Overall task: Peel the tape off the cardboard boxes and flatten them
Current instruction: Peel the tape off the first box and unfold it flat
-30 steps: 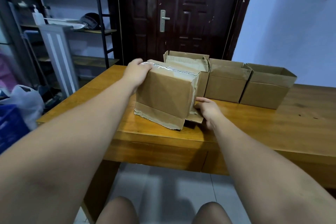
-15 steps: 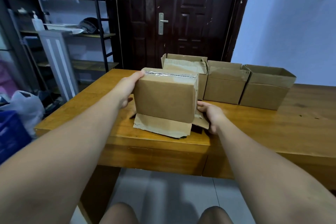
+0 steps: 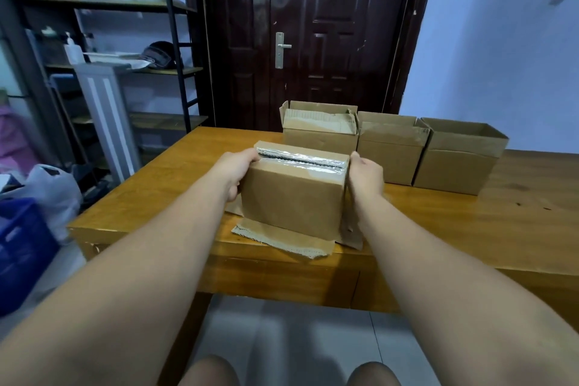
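Three open boxes (image 3: 391,147) behind taped box (image 3: 294,197)

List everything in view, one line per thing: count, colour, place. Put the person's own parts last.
taped box: 1, brown, table front, upside down, flaps splayed underneath, held at both sides
tape: 1 strip, clear and shiny, along the held box's top
open boxes: 3, brown, row behind the held box
table: 1, orange-brown wood, centre
door: 1, dark brown, back wall
shelf rack: 1, black frame, left
plastic bag: 1, white, floor at left
crate: 1, blue, far left
left hand: 1, box's left side
right hand: 1, box's right side
knees: 2, bottom edge
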The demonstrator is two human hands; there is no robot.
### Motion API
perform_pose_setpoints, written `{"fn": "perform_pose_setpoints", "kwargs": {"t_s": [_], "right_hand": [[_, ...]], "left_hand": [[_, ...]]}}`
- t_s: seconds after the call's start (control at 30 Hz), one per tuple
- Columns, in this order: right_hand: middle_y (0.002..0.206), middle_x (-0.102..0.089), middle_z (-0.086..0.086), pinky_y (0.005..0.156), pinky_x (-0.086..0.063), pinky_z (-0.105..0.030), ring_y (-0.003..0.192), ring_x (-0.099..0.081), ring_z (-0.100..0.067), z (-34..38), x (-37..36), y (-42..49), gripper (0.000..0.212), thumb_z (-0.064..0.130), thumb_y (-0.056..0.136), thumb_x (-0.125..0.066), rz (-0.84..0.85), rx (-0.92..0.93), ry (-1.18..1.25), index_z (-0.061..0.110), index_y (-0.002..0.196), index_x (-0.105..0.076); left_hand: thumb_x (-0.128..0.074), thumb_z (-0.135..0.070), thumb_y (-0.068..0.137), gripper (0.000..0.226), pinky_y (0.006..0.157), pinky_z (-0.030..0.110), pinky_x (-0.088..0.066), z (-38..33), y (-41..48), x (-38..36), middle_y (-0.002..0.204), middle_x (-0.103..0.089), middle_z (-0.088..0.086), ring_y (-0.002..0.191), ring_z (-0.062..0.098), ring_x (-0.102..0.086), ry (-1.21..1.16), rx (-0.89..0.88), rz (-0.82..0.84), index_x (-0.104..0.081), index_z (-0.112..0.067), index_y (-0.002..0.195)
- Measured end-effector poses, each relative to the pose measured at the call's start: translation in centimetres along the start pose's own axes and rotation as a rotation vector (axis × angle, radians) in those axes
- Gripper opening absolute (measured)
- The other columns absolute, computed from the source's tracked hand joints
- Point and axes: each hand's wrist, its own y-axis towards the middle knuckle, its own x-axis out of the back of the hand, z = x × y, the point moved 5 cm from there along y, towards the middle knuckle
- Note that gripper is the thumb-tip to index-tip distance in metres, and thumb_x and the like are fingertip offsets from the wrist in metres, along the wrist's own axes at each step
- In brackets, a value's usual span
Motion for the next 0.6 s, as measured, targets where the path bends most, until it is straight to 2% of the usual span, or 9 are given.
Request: {"fn": "perform_pose_setpoints", "kwargs": {"t_s": [0.07, 0.1, 0.17, 0.2, 0.27, 0.37, 0.43, 0.5, 0.6], "right_hand": [[0.099, -0.062, -0.004, 0.089, -0.047, -0.038, 0.094, -0.057, -0.025, 1.7, -0.4, 0.2, 0.047, 0.048, 0.093, -0.048, 0.098, -0.068, 0.139, 0.007, 0.109, -0.064], [0.102, -0.061, -0.004, 0.09, -0.047, -0.039, 0.096, -0.057, -0.025, 2.4, -0.7, 0.1, 0.046, 0.048, 0.091, -0.052, 0.148, -0.067, 0.114, 0.008, 0.112, -0.061], [0.106, -0.063, -0.008, 0.087, -0.048, -0.037, 0.096, -0.058, -0.028, 3.9, -1.0, -0.3, 0.039, 0.035, 0.09, -0.059, 0.205, 0.046, -0.152, 0.006, 0.116, -0.059], [0.112, -0.064, -0.01, 0.087, -0.048, -0.036, 0.1, -0.059, -0.029, 4.5, -1.0, -0.4, 0.038, 0.029, 0.089, -0.059, 0.212, 0.121, -0.338, 0.006, 0.119, -0.058], [0.124, -0.059, -0.01, 0.089, -0.046, -0.037, 0.109, -0.055, -0.031, 5.1, -0.8, -1.0, 0.039, 0.032, 0.092, -0.056, 0.19, 0.208, -0.654, 0.012, 0.125, -0.056], [0.119, -0.058, -0.012, 0.076, -0.04, -0.035, 0.091, -0.049, -0.029, 5.7, -0.5, -1.9, 0.029, 0.029, 0.098, -0.047, 0.188, 0.266, -0.988, 0.012, 0.118, -0.056], [0.116, -0.059, -0.013, 0.074, -0.04, -0.035, 0.09, -0.049, -0.03, 6.0, -0.8, -2.1, 0.025, 0.021, 0.098, -0.046, 0.199, 0.317, -1.076, 0.009, 0.117, -0.055], [0.113, -0.06, -0.013, 0.072, -0.041, -0.035, 0.089, -0.05, -0.031, 6.1, -1.4, -2.0, 0.023, 0.015, 0.096, -0.048, 0.231, 0.349, -1.095, 0.008, 0.116, -0.056], [0.112, -0.059, -0.013, 0.071, -0.041, -0.035, 0.09, -0.051, -0.031, 5.6, -2.0, -1.6, 0.027, 0.013, 0.094, -0.046, 0.251, 0.347, -1.073, 0.006, 0.118, -0.057]], "left_hand": [[-0.057, -0.026, 0.087, 0.023, 0.09, 0.036, -0.044, -0.1, -0.2, -0.3, 0.093, -0.055, 0.006, 0.083, 0.018, -0.05, 0.023, 0.017, -0.01, -0.057, -0.009, 0.103], [-0.057, -0.025, 0.088, 0.018, 0.09, 0.036, -0.045, -0.4, -0.4, -0.5, 0.091, -0.054, 0.006, 0.081, 0.018, -0.049, 0.048, 0.022, -0.013, -0.056, -0.01, 0.097], [-0.057, -0.024, 0.088, 0.012, 0.088, 0.036, -0.044, -0.8, -0.8, -0.7, 0.089, -0.051, 0.005, 0.083, 0.018, -0.048, 0.092, 0.042, -0.01, -0.052, -0.013, 0.086], [-0.057, -0.025, 0.088, 0.013, 0.085, 0.035, -0.044, -0.8, -1.0, -0.8, 0.09, -0.05, 0.004, 0.087, 0.019, -0.048, 0.117, 0.056, 0.001, -0.052, -0.013, 0.088], [-0.058, -0.027, 0.086, 0.016, 0.075, 0.032, -0.043, -0.8, -1.4, -0.8, 0.093, -0.05, 0.004, 0.091, 0.021, -0.046, 0.165, 0.077, 0.039, -0.054, -0.013, 0.095], [-0.06, -0.028, 0.083, 0.021, 0.061, 0.024, -0.039, -0.6, -1.6, -0.9, 0.094, -0.051, 0.005, 0.081, 0.018, -0.046, 0.189, 0.09, 0.096, -0.058, -0.014, 0.098], [-0.062, -0.03, 0.084, 0.028, 0.058, 0.022, -0.039, -0.3, -1.4, -0.9, 0.093, -0.054, 0.005, 0.076, 0.017, -0.047, 0.174, 0.083, 0.099, -0.06, -0.011, 0.105], [-0.064, -0.041, 0.085, 0.041, 0.064, 0.023, -0.043, -0.1, -1.1, -1.0, 0.1, -0.058, 0.005, 0.086, 0.018, -0.053, 0.117, 0.07, 0.074, -0.059, -0.01, 0.112], [-0.051, -0.06, 0.088, 0.06, 0.092, 0.035, -0.048, -0.1, -0.6, -1.4, 0.118, -0.059, 0.007, 0.107, 0.025, -0.055, 0.077, 0.03, 0.005, -0.054, -0.01, 0.123]]}}
